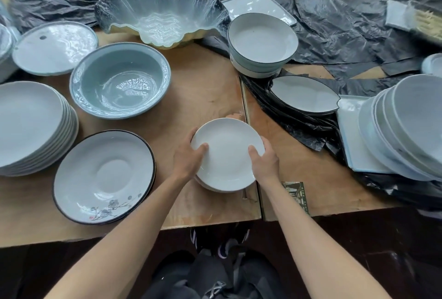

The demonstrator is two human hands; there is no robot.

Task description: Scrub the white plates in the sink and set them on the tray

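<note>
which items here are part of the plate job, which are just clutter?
In the job: small white plates, left hand and right hand each with a grip on the rim.
Lying about: blue basin, flower-painted plate, wavy glass bowl, black plastic sheet.

I can't count the plates under the top white plate (227, 152); my hands cover their edges. The right-hand plate stack (406, 121) runs off frame.

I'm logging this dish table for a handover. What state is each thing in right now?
Left hand: grips the small white plates' left rim.
Right hand: grips their right rim.
Small white plates: short stack, upright, held in both hands.
Blue bowl: upright, empty.
Flowered plate: flat on the wooden table, empty.
Ruffled glass bowl: upright, empty.
Dark-rimmed bowls: stacked, top one empty.
</note>
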